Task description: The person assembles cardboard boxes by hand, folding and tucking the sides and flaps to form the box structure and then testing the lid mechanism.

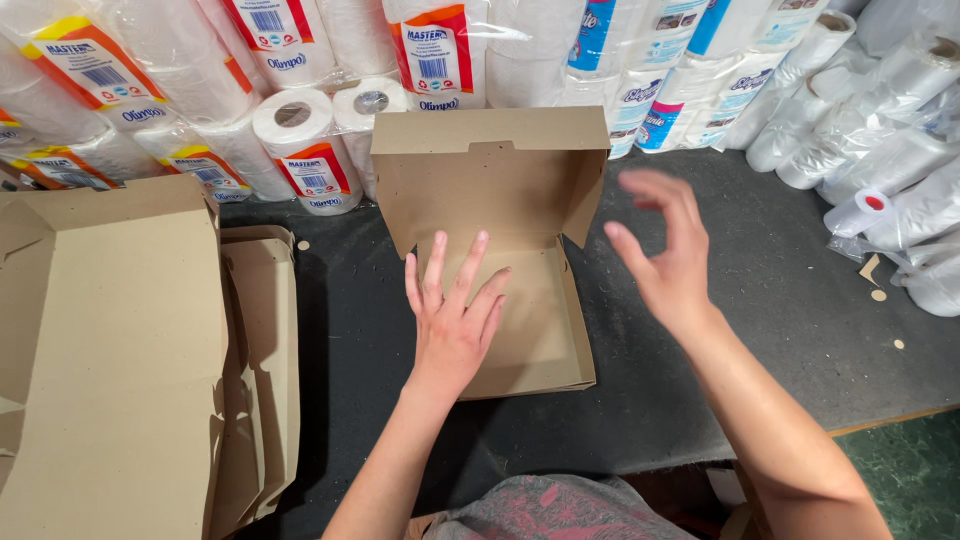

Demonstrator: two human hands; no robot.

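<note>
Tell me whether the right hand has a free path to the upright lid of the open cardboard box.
Probably yes. The right hand hangs open in the air just right of the lid, and nothing lies between them. The left hand rests lower, over the box's tray, out of that path.

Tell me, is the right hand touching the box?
No, the right hand hovers in the air beside the open box; only the left hand lies on it.

The open box (530,320) and the flat blanks (120,350) are matt brown cardboard, the surface (780,300) is dark, slightly rough matt, and the paper rolls (300,140) sit in glossy clear plastic wrap.
</note>
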